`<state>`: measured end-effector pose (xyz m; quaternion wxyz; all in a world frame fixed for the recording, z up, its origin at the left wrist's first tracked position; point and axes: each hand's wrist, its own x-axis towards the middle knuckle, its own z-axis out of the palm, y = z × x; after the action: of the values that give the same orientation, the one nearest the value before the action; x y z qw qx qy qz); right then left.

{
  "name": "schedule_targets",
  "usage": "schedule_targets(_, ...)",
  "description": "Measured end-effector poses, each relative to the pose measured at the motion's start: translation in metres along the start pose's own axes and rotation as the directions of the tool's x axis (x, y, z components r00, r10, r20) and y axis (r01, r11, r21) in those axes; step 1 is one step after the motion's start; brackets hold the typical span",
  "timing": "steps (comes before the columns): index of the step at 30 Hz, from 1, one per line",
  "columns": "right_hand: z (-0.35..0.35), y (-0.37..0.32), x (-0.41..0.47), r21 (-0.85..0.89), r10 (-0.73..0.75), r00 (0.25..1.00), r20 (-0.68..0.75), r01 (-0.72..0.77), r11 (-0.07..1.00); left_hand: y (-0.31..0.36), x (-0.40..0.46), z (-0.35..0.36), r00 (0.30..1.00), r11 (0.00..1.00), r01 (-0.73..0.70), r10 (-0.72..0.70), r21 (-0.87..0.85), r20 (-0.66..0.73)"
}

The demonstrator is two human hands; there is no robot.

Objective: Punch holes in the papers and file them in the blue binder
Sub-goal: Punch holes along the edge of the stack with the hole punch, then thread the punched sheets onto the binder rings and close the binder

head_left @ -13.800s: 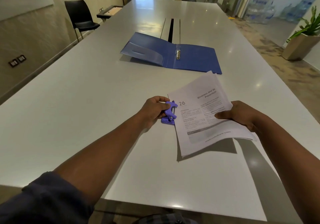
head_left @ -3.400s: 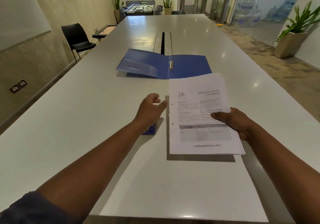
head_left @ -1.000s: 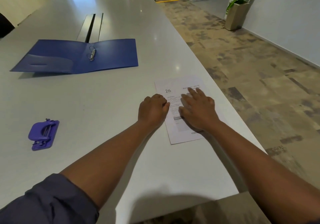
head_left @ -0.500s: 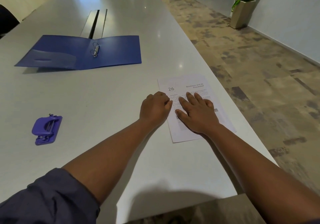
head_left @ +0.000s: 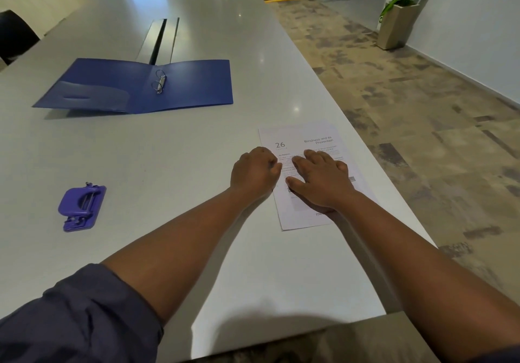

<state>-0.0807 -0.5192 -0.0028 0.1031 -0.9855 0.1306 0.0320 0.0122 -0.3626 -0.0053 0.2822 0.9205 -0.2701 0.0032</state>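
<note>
Papers [head_left: 315,149], 3 o'clock: right hand [head_left: 320,182] flat on top, fingers straight; left hand [head_left: 254,172] curled at edge, grasp unclear. Binder [head_left: 194,84], 11 o'clock. Risk: sheets fanning, misaligning holes.

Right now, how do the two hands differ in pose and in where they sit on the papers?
The right hand lies flat on the papers with fingers spread, pressing down mid-page. The left hand has its fingers curled at the papers' left edge, mostly over the bare table; whether it pinches the edge cannot be told. Both sit side by side, far from the hole punch and the binder.
</note>
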Motion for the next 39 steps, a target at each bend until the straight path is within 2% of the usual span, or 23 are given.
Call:
schedule_targets(6,-0.007,-0.002,0.0,-0.007,-0.006,1.0,0.012,0.007,1.0,0.007,0.003,-0.012,0.994,0.997,0.074,-0.073,-0.008,0.082)
schedule_targets(13,-0.016,-0.013,-0.003,0.016,0.015,1.0,-0.026,-0.015,1.0,-0.007,-0.005,-0.038,0.994,0.991,0.108,-0.104,-0.076,0.044)
schedule_targets(16,-0.019,-0.034,-0.002,0.069,-0.016,0.997,-0.072,0.021,0.997,-0.022,-0.017,-0.059,0.991,0.988,0.134,-0.134,-0.074,-0.002)
schedule_targets(21,-0.018,-0.093,0.007,0.143,-0.15,0.981,-0.12,0.167,0.976,-0.065,-0.042,-0.101,0.974,0.98,0.198,-0.2,-0.034,-0.102)
schedule_targets(26,-0.002,-0.176,0.014,0.247,-0.292,0.953,-0.078,0.302,0.921,-0.125,-0.073,-0.152,0.912,0.938,0.312,-0.252,0.149,-0.324)
schedule_targets(28,0.007,-0.212,0.017,0.285,-0.338,0.94,-0.054,0.339,0.897,-0.154,-0.085,-0.174,0.883,0.906,0.389,-0.313,0.17,-0.351)
schedule_targets(33,0.027,-0.299,0.023,0.348,-0.403,0.914,0.04,0.366,0.863,-0.223,-0.109,-0.216,0.846,0.85,0.512,-0.475,0.121,-0.244)
schedule_targets(36,0.037,-0.338,0.029,0.324,-0.45,0.885,0.12,0.393,0.86,-0.257,-0.114,-0.229,0.828,0.831,0.544,-0.554,-0.116,-0.087)
schedule_targets(39,0.042,-0.365,0.028,0.257,-0.463,0.874,0.145,0.419,0.871,-0.279,-0.116,-0.236,0.85,0.809,0.511,-0.526,-0.29,0.028)
